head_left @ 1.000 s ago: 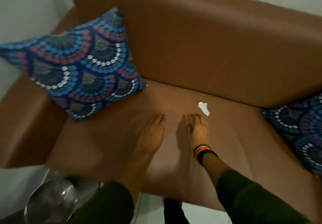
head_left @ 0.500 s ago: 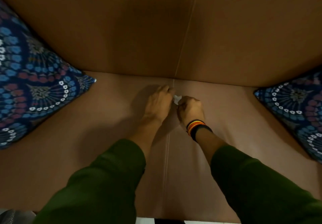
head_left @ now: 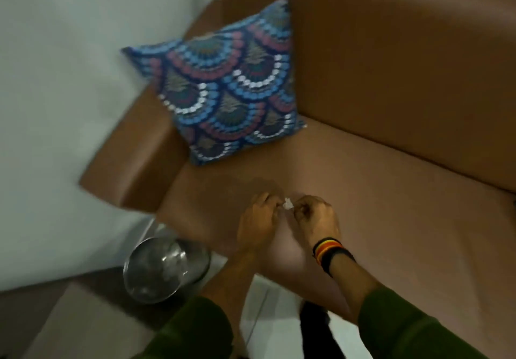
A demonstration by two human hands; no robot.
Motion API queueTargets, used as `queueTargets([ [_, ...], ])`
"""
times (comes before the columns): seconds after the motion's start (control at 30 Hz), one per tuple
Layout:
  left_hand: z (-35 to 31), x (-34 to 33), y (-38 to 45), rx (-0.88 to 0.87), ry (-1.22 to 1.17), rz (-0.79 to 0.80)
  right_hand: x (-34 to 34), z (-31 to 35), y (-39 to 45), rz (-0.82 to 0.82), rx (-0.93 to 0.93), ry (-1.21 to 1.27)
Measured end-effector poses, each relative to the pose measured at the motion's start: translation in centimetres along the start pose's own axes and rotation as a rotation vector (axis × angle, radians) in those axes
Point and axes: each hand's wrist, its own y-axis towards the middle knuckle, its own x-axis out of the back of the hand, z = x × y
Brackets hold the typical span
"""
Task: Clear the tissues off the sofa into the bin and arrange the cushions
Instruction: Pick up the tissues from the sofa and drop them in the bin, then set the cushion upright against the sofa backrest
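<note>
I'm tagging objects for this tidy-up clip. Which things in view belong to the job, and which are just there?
Part of the job:
- tissue scrap, pinched between left hand and right hand
- metal bin on the floor by the sofa's arm
- patterned cushion propped in the corner
- sofa

Just there:
- striped wristband
- white wall

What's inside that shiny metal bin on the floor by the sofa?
The metal bin is open-topped; blur and reflections hide its contents, though a pale patch might be tissue. One tissue scrap sits pinched between the left hand and right hand above the sofa seat.
</note>
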Motion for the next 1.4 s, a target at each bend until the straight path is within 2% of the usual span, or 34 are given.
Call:
queueTargets([
  [0.13, 11.8, 4.7, -8.9, 0.202, -0.028, -0.098, -11.3, 8.2, -6.0, 0.147, 0.115, -0.018],
  [0.27, 22.4, 6.3, -16.1, 0.441, -0.056, -0.171, -22.3, 13.3, -9.8, 0.313, 0.17, -0.081],
  [0.47, 34.3, 3.1, -18.3, 0.625, -0.013, -0.125, -37.1, 14.7, -8.6, 0.408, 0.25, -0.249],
  [0.6, 38.2, 0.2, -18.6, 0.716, 0.074, -0.008, -41.8, 13.1, -8.2, 0.496, 0.232, -0.328],
  [0.73, 36.6, 0.4, -19.5, 0.642, -0.002, -0.043, -38.4, 12.0, -9.5, 0.457, 0.274, -0.174],
  [0.8, 34.1, 2.2, -19.3, 0.562, -0.016, -0.08, -33.9, 12.0, -10.0, 0.409, 0.351, -0.224],
  [0.87, 31.1, 4.2, -17.9, 0.426, 0.075, -0.158, -28.5, 12.4, -9.9, 0.3, 0.433, -0.249],
  [0.93, 27.4, 7.4, -15.1, 0.322, 0.038, -0.229, -23.1, 12.7, -8.9, 0.184, 0.473, -0.234],
  [1.1, 18.0, 13.5, -3.3, 0.128, -0.113, -0.298, -11.0, 13.4, -1.9, -0.118, 0.299, -0.096],
  [1.2, 13.0, 15.0, 4.2, 0.157, -0.269, -0.329, -5.0, 14.6, 4.3, -0.231, 0.209, 0.056],
  [1.3, 9.6, 15.6, 10.4, 0.273, -0.456, -0.344, -0.7, 15.7, 11.2, -0.248, 0.117, 0.269],
  [1.4, 9.0, 14.8, 14.6, 0.292, -0.57, -0.496, 1.7, 16.9, 17.8, -0.217, 0.056, 0.49],
])
